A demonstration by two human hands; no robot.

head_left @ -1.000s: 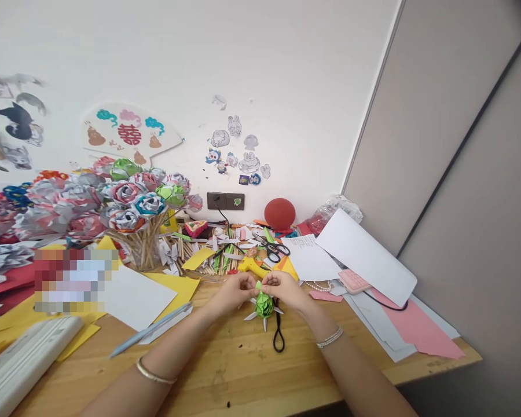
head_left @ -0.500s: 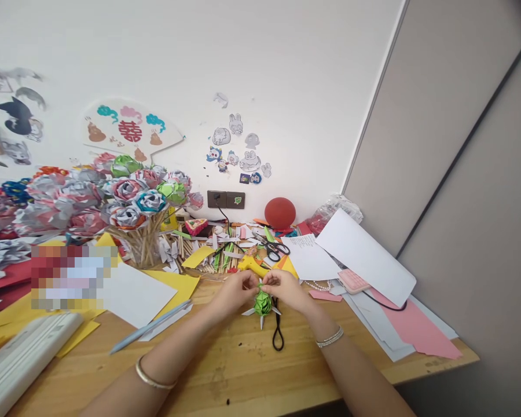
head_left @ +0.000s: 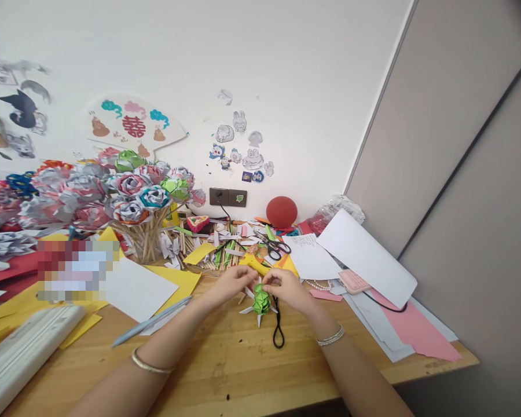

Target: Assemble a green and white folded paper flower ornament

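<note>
A single head-worn camera is giving this view, looking forward and down from the person's own place at the near side of the wooden desk (head_left: pixel 226 370). It is facing the white wall (head_left: pixel 286 69), which is filling much of the upper half, while a grey panel (head_left: pixel 417 145) is slanting along the right. The left hand (head_left: pixel 234 282) and right hand (head_left: pixel 286 288) are showing small, below mid-frame, at the forearms' reach. The wide framing is taking in the desk from the paper-flower bouquet (head_left: pixel 132 185) to its right-hand end.
</note>
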